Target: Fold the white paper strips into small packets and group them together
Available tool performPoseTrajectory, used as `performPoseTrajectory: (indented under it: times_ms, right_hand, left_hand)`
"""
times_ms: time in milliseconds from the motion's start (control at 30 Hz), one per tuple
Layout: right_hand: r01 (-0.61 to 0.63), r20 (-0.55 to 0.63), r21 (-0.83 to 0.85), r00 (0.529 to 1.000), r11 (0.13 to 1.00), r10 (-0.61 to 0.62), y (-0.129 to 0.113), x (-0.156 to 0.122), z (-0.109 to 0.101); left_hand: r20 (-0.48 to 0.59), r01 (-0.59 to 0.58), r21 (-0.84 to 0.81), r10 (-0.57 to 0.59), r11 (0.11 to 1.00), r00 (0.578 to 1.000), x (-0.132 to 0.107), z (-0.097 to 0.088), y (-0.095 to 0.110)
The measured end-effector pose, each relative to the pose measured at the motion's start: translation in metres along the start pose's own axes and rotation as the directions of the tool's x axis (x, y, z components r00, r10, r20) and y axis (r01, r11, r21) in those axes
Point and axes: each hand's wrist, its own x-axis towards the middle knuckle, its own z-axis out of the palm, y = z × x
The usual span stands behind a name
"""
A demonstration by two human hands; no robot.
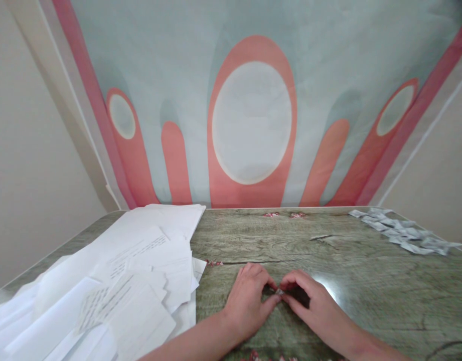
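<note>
Wood-grain worktop (253, 235) ahead, and well in from its far edge your left hand (249, 297) and right hand (321, 305) pinch a tiny scrap (279, 291) between them: likely light and fragile, so grip it gently by opposite ends.

Single head-worn view, looking forward and down from wearer's side of table (253, 238). Left hand (249, 296) and right hand (315, 303) close to lens, lower centre; forearms (202, 337) run off bottom edge. Table's far edge crosses just below mid-height; printed backdrop (193, 55) farther off, faced head-on, across upper half.
</note>
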Motion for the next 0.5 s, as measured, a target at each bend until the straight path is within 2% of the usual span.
performPoseTrajectory:
  times_ms: [133, 233, 500]
  right_hand:
    - [0.0, -0.004, 0.055, 1.0, 0.999, 0.0, 0.002, 0.0, 0.002]
    - [0.045, 0.019, 0.068, 0.999, 0.997, -0.046, -0.003, 0.0, 0.0]
    - [0.144, 0.092, -0.059, 0.986, 0.988, -0.139, -0.013, 0.01, -0.009]
  left_hand:
    - [0.011, -0.005, -0.042, 0.006, 0.999, 1.0, 0.001, 0.0, 0.001]
    - [0.02, 0.027, -0.061, -0.026, 0.998, 0.999, 0.001, 0.0, 0.002]
    - [-0.047, 0.054, 0.004, -0.053, 0.999, 0.997, 0.003, -0.008, 0.005]
